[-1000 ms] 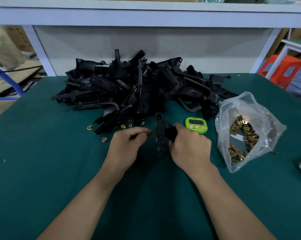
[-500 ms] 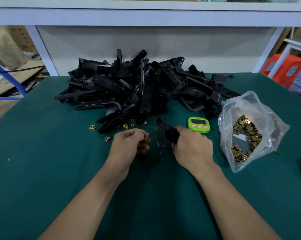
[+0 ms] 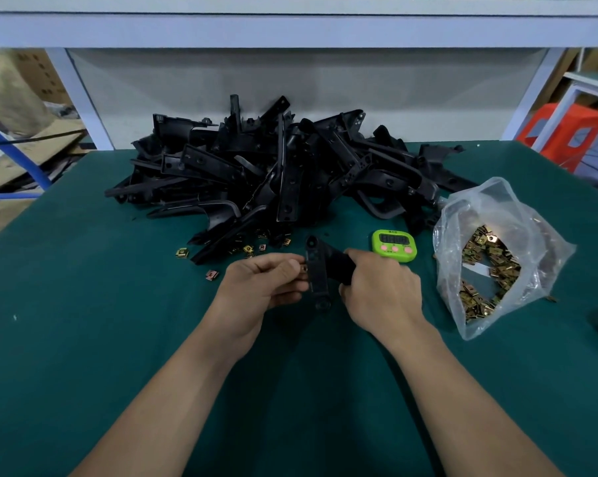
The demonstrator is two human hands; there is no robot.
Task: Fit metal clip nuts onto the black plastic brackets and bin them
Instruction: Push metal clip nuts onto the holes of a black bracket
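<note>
Holding one black plastic bracket [image 3: 316, 270] over the dark green tabletop [image 3: 84, 339], just in front of the big heap of black brackets [image 3: 284, 166]; right grip [image 3: 383, 290] is clenched round the bracket's right arm; left grip [image 3: 259, 287] pinches a small brass-coloured metal clip nut [image 3: 303, 268] against its left edge; loose clip nuts [image 3: 249, 248] lie by the heap; lime-green digital timer [image 3: 394, 245] sits just behind the right grip; clear plastic bag of clip nuts [image 3: 490, 270] off to the right

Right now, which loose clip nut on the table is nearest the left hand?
The reddish clip nut, alone left of the left hand; the others lie farther back by the bracket pile.
</note>
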